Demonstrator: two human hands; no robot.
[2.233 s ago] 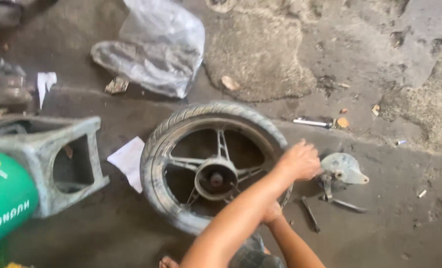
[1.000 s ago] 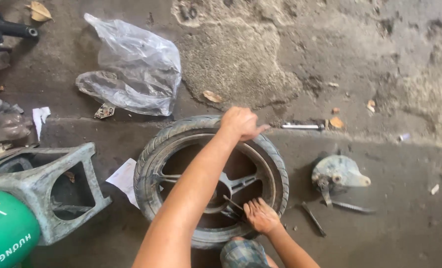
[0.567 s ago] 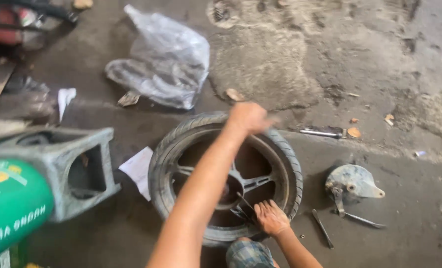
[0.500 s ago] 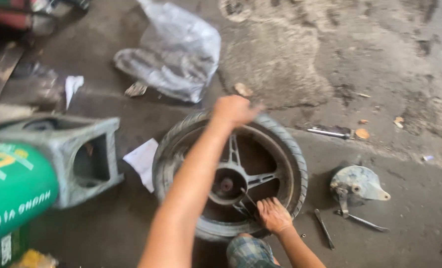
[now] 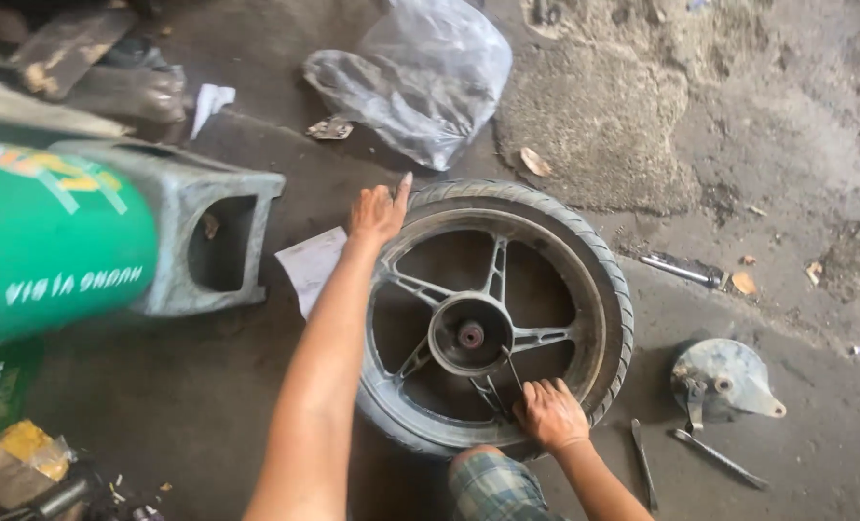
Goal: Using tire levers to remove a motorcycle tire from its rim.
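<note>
Rubber-tyred motorcycle wheel (image 5: 492,318) lies flat on the concrete floor (image 5: 787,145); the right hand (image 5: 549,415) grips a thin tool (image 5: 513,374), apparently a lever, at the near rim, while the left hand (image 5: 379,210), fingers loosely spread, steadies the far edge. Firm counter-pressure there seems wise. Beyond lies a plastic bag (image 5: 420,77).

The wheel (image 5: 495,318) lies flat on the concrete floor in front of me, a grey cast rim with thin spokes running out from a round hub, a worn black tyre still on it. My left hand (image 5: 377,210) rests on the tyre at its far left edge, fingers stretched out. My right hand (image 5: 549,413) presses on the near rim and holds a thin metal tool (image 5: 513,374) pointing towards the hub.
</note>
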